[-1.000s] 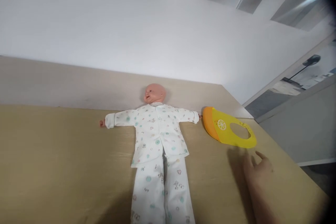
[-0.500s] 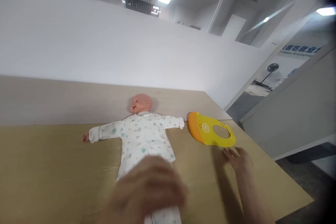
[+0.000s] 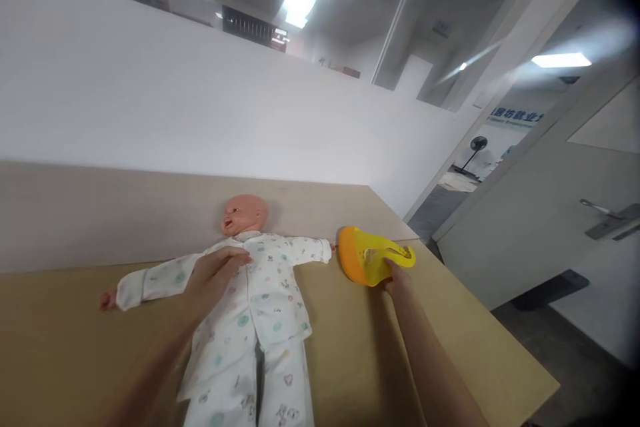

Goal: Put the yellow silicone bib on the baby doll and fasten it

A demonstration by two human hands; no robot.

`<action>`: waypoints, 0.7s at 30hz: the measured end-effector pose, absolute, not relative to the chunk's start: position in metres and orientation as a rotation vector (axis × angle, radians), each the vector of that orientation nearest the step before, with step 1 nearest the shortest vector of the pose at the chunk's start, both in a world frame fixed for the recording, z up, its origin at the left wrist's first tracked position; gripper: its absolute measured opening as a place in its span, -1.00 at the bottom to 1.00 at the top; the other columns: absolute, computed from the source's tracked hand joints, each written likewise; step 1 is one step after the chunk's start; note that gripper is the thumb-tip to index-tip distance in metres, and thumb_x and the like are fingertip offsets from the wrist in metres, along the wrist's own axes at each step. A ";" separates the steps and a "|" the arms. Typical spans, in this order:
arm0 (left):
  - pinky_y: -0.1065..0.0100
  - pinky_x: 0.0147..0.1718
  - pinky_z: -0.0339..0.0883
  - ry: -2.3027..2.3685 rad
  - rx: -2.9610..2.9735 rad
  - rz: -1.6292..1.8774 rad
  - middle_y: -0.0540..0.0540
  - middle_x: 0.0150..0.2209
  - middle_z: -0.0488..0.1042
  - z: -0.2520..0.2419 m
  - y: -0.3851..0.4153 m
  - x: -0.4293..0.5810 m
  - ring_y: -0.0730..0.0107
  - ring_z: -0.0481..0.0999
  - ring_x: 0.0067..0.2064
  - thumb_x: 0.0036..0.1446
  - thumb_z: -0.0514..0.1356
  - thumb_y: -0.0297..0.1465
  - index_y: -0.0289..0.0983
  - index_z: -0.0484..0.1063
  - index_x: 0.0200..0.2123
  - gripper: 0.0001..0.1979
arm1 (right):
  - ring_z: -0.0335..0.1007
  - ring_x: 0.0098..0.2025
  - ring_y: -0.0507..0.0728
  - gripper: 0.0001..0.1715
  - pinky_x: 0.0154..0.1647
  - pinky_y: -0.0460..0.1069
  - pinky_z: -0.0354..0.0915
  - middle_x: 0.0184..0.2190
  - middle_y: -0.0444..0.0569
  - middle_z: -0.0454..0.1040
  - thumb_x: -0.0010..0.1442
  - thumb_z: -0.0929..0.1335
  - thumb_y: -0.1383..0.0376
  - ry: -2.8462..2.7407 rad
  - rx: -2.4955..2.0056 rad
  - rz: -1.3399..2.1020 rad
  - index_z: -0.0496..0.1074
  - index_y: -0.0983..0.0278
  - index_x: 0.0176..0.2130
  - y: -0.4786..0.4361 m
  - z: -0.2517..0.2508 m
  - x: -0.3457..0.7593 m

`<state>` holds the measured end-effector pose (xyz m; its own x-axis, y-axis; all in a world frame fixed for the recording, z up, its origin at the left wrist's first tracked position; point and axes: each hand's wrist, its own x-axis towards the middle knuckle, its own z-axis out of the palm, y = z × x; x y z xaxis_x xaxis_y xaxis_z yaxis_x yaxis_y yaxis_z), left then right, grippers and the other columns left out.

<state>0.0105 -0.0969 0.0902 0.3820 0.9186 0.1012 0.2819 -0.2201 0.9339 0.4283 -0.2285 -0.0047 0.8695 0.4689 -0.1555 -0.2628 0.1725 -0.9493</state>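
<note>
A baby doll (image 3: 273, 280) in a white patterned top and trousers lies on its back, arms spread, its bald head (image 3: 245, 213) turned to the left. My left hand (image 3: 216, 275) is over the doll's chest near its shoulder, fingers stretched out and holding nothing; whether it presses on the cloth I cannot tell. To the doll's right is a yellow bib (image 3: 373, 260) with an orange pocket. My right hand (image 3: 397, 279) grips the bib's lower edge, thumb on top, and the neck opening is squeezed narrow. The fingers under the bib are hidden.
The doll lies on a wood-coloured table (image 3: 350, 360) whose right edge slants towards me. Behind it stands a white partition (image 3: 200, 107) with glass above. On the right are a door (image 3: 540, 213) with a handle and an opening with a standing fan (image 3: 479, 143) beyond.
My left hand has moved up from the doll's legs to its chest. My right hand has reached the bib and closed on it, bending it. The view has shifted somewhat to the right.
</note>
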 end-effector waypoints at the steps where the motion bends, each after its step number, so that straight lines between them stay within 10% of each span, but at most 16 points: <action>1: 0.18 0.02 0.23 1.053 1.734 0.833 -0.05 -0.21 0.60 0.091 -0.095 0.012 0.04 0.48 -0.04 0.10 0.15 -0.09 -0.13 0.56 -0.36 -0.71 | 0.46 -0.41 0.06 -0.67 -0.38 -0.06 0.46 -0.48 -0.17 0.45 -0.12 0.40 0.39 -0.179 -1.284 0.520 0.25 0.21 -0.31 -0.222 0.003 0.428; 16: 0.19 -0.10 0.42 0.818 1.361 0.842 -0.15 -0.15 0.60 0.109 -0.048 0.020 0.05 0.53 -0.04 0.05 0.14 0.04 -0.23 0.53 -0.16 -0.49 | 0.54 -0.34 0.15 -0.30 -0.30 0.03 0.47 -0.26 -0.09 0.59 -0.08 0.50 0.30 -0.897 -0.992 1.059 0.33 0.17 0.07 -0.165 0.176 0.264; 21: 0.09 -0.25 0.43 0.696 1.221 0.897 -0.16 -0.45 0.57 0.113 -0.045 -0.029 -0.06 0.56 -0.19 -0.23 0.20 0.10 -0.17 0.51 -0.42 -0.52 | 0.53 -0.24 0.11 -0.24 -0.18 0.01 0.46 -0.05 -0.12 0.52 -0.08 0.49 0.35 -0.923 -0.937 1.120 0.29 0.09 0.11 -0.145 0.173 0.229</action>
<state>-0.0292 -0.0453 0.1135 0.4915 0.8707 0.0166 -0.2005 0.0945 0.9751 0.2291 -0.1446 0.1725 0.1845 0.9754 0.1209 -0.3052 0.1738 -0.9363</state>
